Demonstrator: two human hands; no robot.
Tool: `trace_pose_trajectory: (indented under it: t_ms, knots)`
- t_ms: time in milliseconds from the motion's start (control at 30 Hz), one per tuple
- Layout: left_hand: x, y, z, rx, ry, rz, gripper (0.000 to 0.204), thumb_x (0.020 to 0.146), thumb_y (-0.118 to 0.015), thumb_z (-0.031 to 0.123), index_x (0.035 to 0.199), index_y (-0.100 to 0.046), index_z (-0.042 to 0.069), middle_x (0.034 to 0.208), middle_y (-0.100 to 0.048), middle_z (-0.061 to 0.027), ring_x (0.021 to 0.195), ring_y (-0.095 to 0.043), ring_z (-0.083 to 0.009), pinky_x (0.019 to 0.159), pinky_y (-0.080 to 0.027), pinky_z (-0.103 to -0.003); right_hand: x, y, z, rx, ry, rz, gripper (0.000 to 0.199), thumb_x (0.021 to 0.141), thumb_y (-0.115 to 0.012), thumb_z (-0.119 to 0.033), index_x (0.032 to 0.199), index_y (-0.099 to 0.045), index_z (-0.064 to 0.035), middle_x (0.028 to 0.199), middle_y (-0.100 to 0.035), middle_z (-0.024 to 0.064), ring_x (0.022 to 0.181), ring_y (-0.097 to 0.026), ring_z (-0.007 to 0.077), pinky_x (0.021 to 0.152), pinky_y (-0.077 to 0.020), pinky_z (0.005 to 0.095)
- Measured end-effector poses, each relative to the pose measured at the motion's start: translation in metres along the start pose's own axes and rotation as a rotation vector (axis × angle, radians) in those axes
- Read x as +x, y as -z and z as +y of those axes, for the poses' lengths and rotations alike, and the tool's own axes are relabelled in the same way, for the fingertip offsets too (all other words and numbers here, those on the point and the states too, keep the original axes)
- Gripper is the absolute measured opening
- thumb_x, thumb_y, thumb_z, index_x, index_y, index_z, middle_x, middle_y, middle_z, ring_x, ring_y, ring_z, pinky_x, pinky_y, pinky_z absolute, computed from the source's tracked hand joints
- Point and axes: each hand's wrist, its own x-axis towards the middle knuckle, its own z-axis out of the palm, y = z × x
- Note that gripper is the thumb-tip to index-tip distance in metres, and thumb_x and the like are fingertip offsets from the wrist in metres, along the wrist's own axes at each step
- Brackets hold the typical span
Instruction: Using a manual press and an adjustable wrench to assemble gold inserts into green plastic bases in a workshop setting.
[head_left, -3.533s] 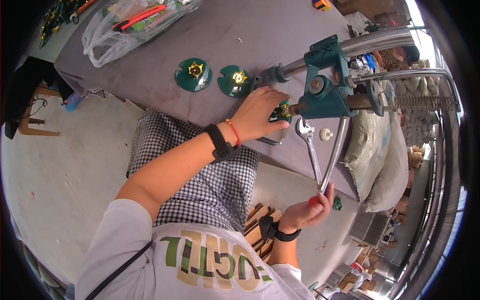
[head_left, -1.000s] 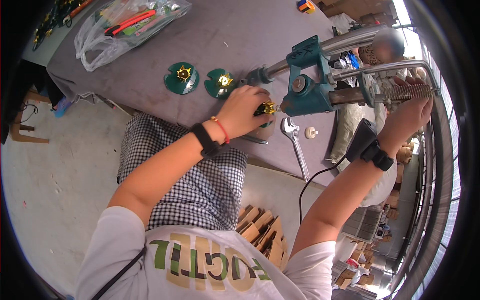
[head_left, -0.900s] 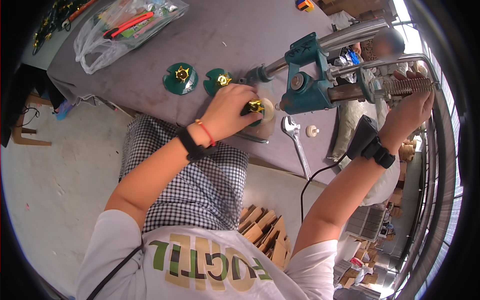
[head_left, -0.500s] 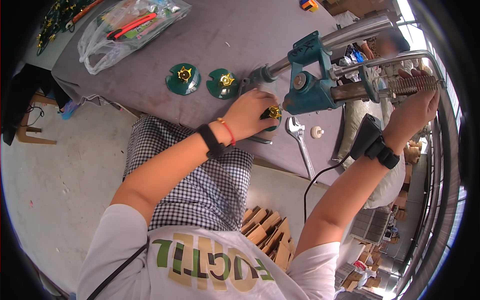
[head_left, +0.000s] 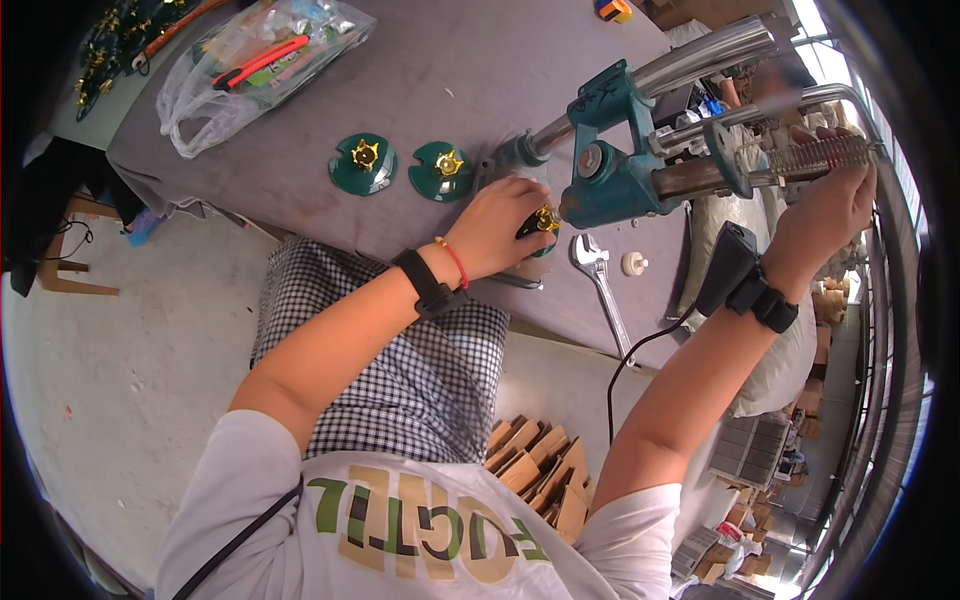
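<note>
Disc [head_left: 530, 225] with a gold star [head_left: 546, 217], at the tip of the press [head_left: 615, 195].
The left hand [head_left: 497, 228] has the disc, its fingers closed around the edge. The right hand [head_left: 825, 210] is at the spring [head_left: 815, 155] with bent fingers; I cannot tell if they grip it. This looks like the lining-up step, and the next move seems to call for a steady left hand with fingers clear of the tip. Big letters run over the shirt [head_left: 430, 515], and dark marks sit on the press.
</note>
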Motion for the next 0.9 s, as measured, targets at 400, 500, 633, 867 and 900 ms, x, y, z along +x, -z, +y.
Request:
trace_pose_trajectory:
  t_ms: [400,500,633,867,900]
  knots:
    - [0.023,0.111,-0.014,0.282,0.186,0.130,0.030,0.074,-0.067,0.027,0.092,-0.062,0.002,0.101,-0.059,-0.0166,0.098,-0.055,-0.0339,0.087,-0.043,-0.040,-0.001,-0.003,-0.008,0.016,0.110,0.068,0.040,0.092,-0.049,-0.036,0.079,-0.057,0.0009,0.065,-0.049,-0.0008,0.054,-0.042,0.0071,0.048,-0.0327,0.0214]
    - [0.026,0.156,-0.078,0.415,0.347,0.100,0.042,0.077,-0.065,0.034,0.101,-0.060,0.000,0.105,-0.059,-0.0191,0.098,-0.056,-0.0343,0.086,-0.043,-0.041,0.004,0.005,0.006,-0.164,0.206,0.011,0.041,0.094,-0.046,-0.039,0.090,-0.057,0.0005,0.072,-0.052,0.0002,0.067,-0.047,0.0070,0.060,-0.0374,0.0203]
    - [0.018,0.178,-0.092,0.820,0.164,0.220,0.060,0.079,-0.065,0.037,0.117,-0.049,-0.006,0.115,-0.053,-0.0264,0.107,-0.050,-0.0398,0.093,-0.039,-0.042,-0.006,-0.016,0.000,0.207,0.125,0.116,0.025,0.093,-0.049,-0.024,0.077,-0.056,-0.0064,0.062,-0.050,-0.0010,0.044,-0.042,0.0051,0.041,-0.0326,0.0185]
    - [0.010,0.066,0.077,0.048,0.163,-0.015,0.083,0.071,-0.075,0.022,0.136,-0.029,0.000,0.134,-0.039,-0.0184,0.125,-0.039,-0.0270,0.105,-0.029,-0.038,-0.011,0.006,-0.016,0.884,-0.434,-0.119,0.036,0.094,-0.044,-0.042,0.097,-0.056,-0.0082,0.059,-0.047,-0.0013,0.042,-0.038,0.0057,0.041,-0.0305,0.0188]
    - [0.016,0.047,0.083,0.022,0.125,0.026,0.086,0.069,-0.076,0.022,0.136,-0.028,-0.002,0.130,-0.041,-0.0198,0.122,-0.041,-0.0275,0.104,-0.030,-0.038,-0.015,0.009,0.000,1.023,-0.507,-0.284,0.043,0.093,-0.041,-0.049,0.100,-0.055,-0.0093,0.056,-0.044,-0.0023,0.041,-0.036,0.0052,0.040,-0.0276,0.0191]
